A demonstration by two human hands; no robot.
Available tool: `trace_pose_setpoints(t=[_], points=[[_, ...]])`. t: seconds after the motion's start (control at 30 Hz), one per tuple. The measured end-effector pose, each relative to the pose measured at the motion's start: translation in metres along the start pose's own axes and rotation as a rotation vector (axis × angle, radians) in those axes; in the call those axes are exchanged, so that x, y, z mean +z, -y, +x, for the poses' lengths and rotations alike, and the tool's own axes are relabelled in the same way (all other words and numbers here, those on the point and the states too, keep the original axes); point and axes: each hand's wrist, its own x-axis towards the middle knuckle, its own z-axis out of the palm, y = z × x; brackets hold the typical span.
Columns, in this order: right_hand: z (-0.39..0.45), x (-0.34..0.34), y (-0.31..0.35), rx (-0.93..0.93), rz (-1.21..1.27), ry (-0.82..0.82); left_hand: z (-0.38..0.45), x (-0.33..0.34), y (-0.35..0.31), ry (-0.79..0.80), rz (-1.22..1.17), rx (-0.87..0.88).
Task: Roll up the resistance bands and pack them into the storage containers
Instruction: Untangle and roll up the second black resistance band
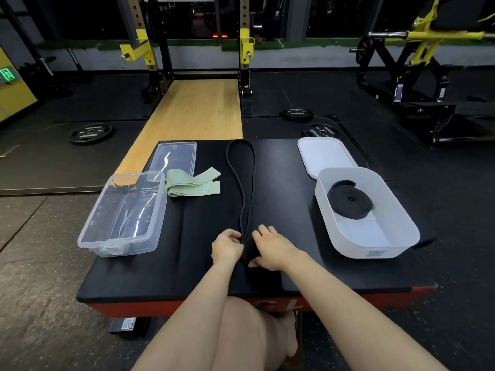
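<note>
long black band (242,183) lies flat on the black padded platform (281,269), stretched out as a narrow loop running away from the person, far end rounded and open, the two strands closing together toward the near end. near end is bunched into a small dark wad between the hands; can't tell how many turns are in it.

left hand (227,247): fingers curled in, pinching the strands where they meet the wad. right hand (270,250): fingers spread fairly wide and laid over the wad, thumb tucked in at its near side, holding the wad.

second black band (349,200) already coiled, sitting in the white container (407,231) at right. its white lid (325,155) lies flat just behind, touching or slightly under the container's far rim.

green fabric band (194,184) loosely folded, left of the long band. clear container (122,212) at left, clear lid (174,159) behind it, their corners overlapping.
</note>
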Motion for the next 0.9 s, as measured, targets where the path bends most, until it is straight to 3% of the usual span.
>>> trace_pose_setpoints(t=[0.63, 0.8, 0.9], points=[[0.016, -0.015, -0.005, -0.163, -0.119, 0.13, -0.001, -0.017, -0.001, 0.057, 0.168, 0.063], [0.009, -0.007, -0.01, -0.092, 0.029, 0.084, -0.002, -0.013, -0.003, 0.041, 0.211, 0.059], [-0.001, 0.0, -0.009, 0.059, 0.128, -0.002, -0.005, -0.011, -0.005, 0.023, 0.199, 0.071]])
